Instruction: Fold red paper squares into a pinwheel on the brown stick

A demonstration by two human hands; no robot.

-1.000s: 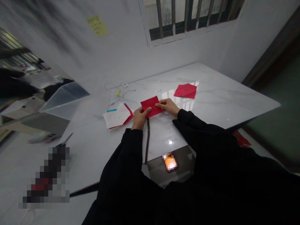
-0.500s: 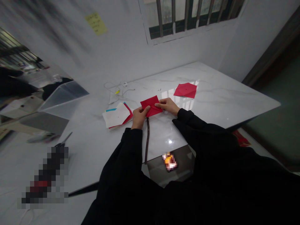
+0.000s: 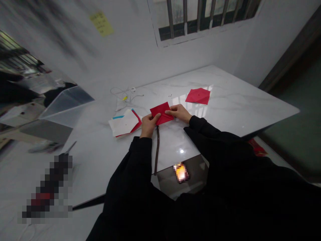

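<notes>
A pale wall (image 3: 125, 57) rises behind the white marble bench (image 3: 240, 90), with a barred window (image 3: 203, 20) set high in it and a yellow sticky note (image 3: 101, 23) to the left. A dark door frame (image 3: 288, 57) runs down the right, and window light reflects off the bench.

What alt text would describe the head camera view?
Left hand and right hand hold a folded red paper on a white marble table, a dark strap trailing from it. White and red papers and a red sheet lie nearby.
</notes>
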